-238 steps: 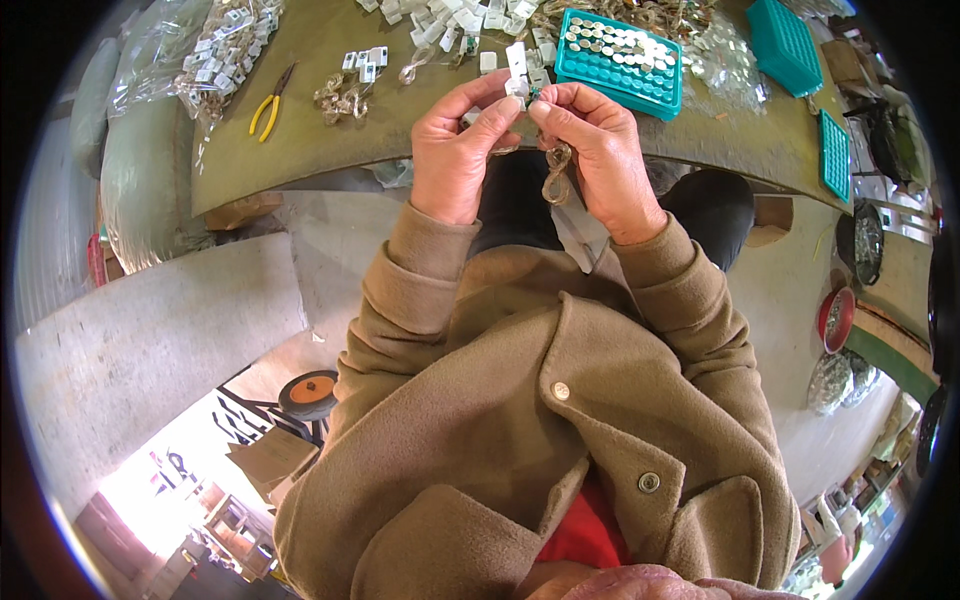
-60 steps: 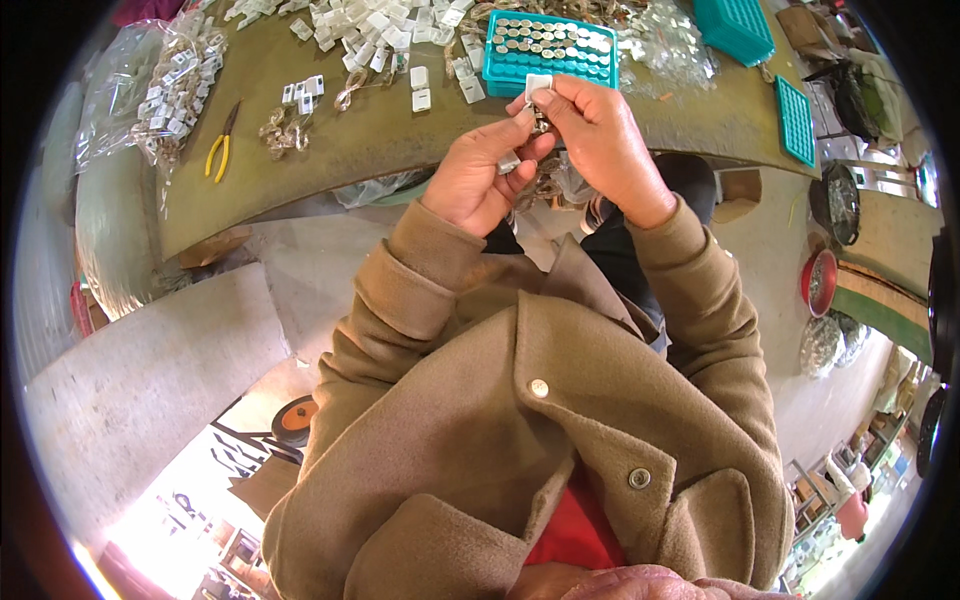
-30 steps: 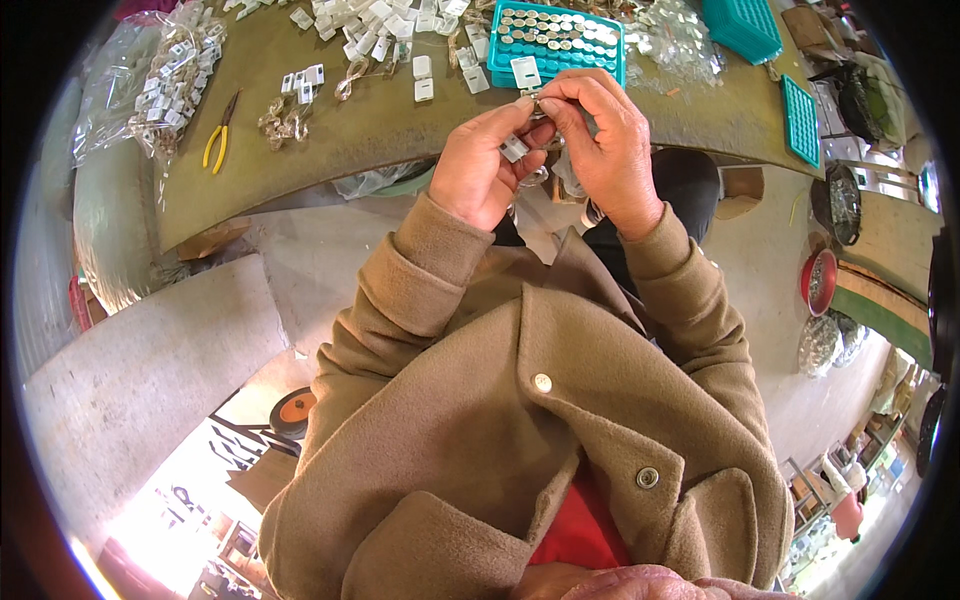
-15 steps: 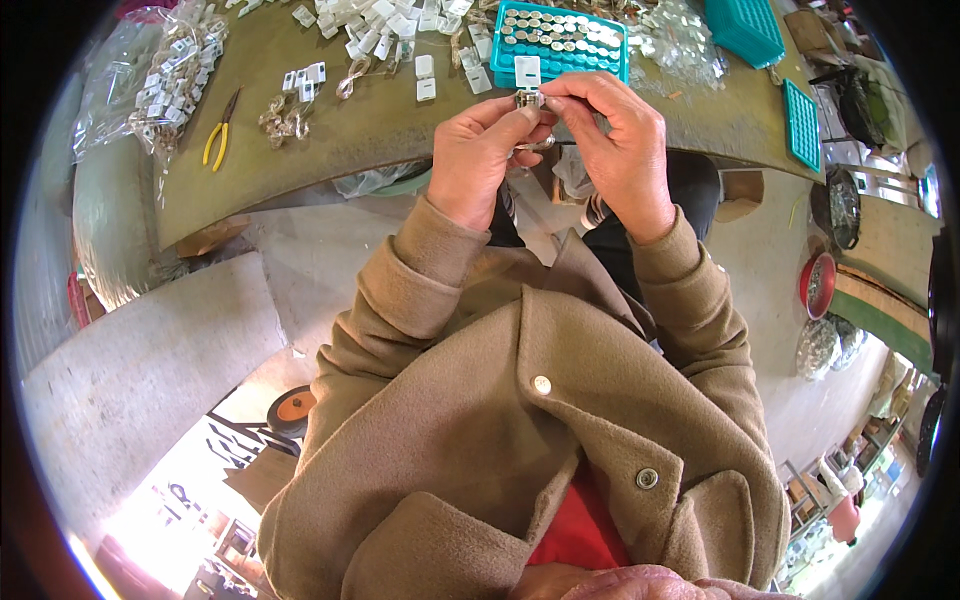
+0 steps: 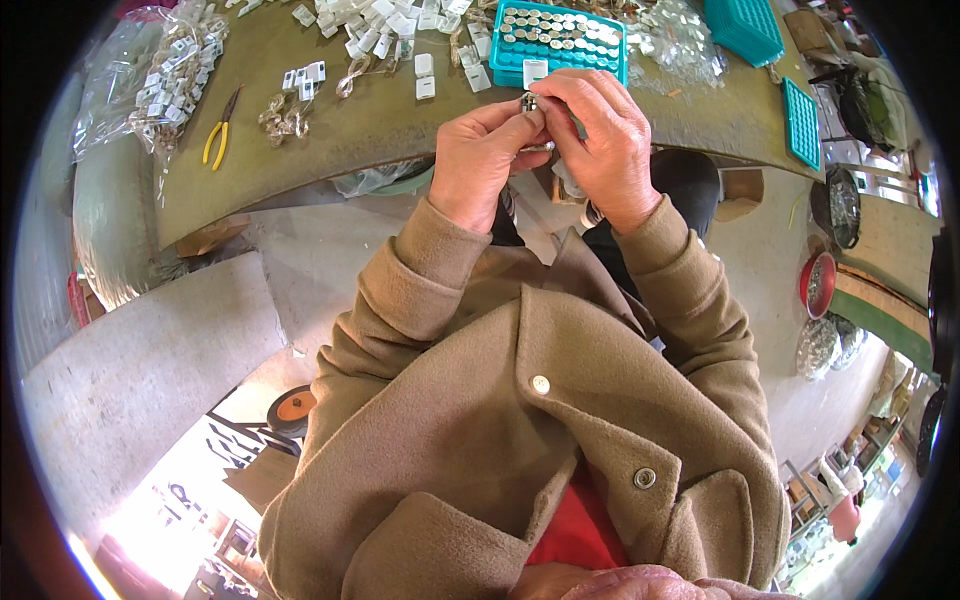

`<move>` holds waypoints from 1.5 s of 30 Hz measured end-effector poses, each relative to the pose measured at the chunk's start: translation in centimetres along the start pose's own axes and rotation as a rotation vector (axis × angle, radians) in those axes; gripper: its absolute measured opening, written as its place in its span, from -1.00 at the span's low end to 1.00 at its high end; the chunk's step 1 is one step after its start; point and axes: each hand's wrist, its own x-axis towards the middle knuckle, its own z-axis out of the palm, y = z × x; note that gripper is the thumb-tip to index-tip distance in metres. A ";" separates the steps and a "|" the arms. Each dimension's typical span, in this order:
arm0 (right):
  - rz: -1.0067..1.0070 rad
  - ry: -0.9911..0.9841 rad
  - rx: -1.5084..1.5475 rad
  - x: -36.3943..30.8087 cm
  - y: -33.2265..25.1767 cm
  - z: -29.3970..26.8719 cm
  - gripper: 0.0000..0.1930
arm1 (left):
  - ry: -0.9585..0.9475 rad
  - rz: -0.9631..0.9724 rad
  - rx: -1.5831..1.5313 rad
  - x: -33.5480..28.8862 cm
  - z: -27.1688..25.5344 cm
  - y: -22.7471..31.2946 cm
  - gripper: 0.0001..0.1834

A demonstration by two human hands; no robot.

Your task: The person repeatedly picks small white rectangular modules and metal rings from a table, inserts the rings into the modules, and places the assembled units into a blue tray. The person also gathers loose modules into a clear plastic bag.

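Just in front of the teal tray, my left hand (image 5: pixel 475 165) pinches a small white plastic case (image 5: pixel 535 72) between thumb and fingers. A white flap stands up at its far end, and dark metal-looking parts show at my fingertips. My right hand (image 5: pixel 612 140) is closed in at the same case, its thumb and forefinger pressed together over it. Whether they hold a separate small piece is hidden. The teal tray (image 5: pixel 508 60) carries rows of round silver coin cells (image 5: pixel 560 30). Two white case pieces (image 5: pixel 425 77) lie left of it on the table.
Yellow-handled pliers (image 5: pixel 219 135) lie at the table's left, beside a bundle of thin wire (image 5: pixel 285 120). White cases are heaped at the back, more in a clear plastic bag (image 5: pixel 120 75). Clear plastic pieces (image 5: pixel 685 45) and further teal trays (image 5: pixel 745 30) are at right.
My right hand has moved slightly left, its fingers closing over the case. The white flap has shifted a little right and lower in view. My left hand has barely moved.
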 end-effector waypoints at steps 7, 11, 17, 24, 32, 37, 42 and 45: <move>-0.040 -0.077 0.000 0.1 0.4 -0.3 -0.80 | 0.018 0.080 -0.016 0.0 0.2 -0.5 -0.75; 0.030 -0.144 0.075 0.6 0.3 -0.8 -0.81 | 0.031 0.201 0.099 -0.1 0.4 -0.8 -0.72; 0.597 -0.180 0.624 1.1 -0.2 -1.8 -0.78 | -0.030 0.431 0.286 -0.1 0.2 -0.9 -0.68; 0.869 -0.157 0.795 0.9 -1.5 -1.6 -0.74 | -0.100 0.058 -0.008 -0.1 -0.3 -0.4 -0.71; 0.805 -0.157 0.599 -0.1 -2.1 -0.5 -0.71 | -0.177 -0.106 -0.218 -0.3 -0.7 -0.4 -0.74; 0.891 -0.251 0.734 -0.1 -1.7 -0.6 -0.71 | -0.223 -0.258 -0.380 0.5 -1.3 -1.0 -0.74; 0.992 -0.117 1.045 0.2 -1.5 -1.1 -0.73 | -0.235 -0.306 -0.554 0.3 -1.0 -1.6 -0.75; 1.046 -0.169 1.057 0.4 -1.0 -1.7 -0.74 | -0.155 -0.396 -0.642 0.2 -0.7 -1.8 -0.78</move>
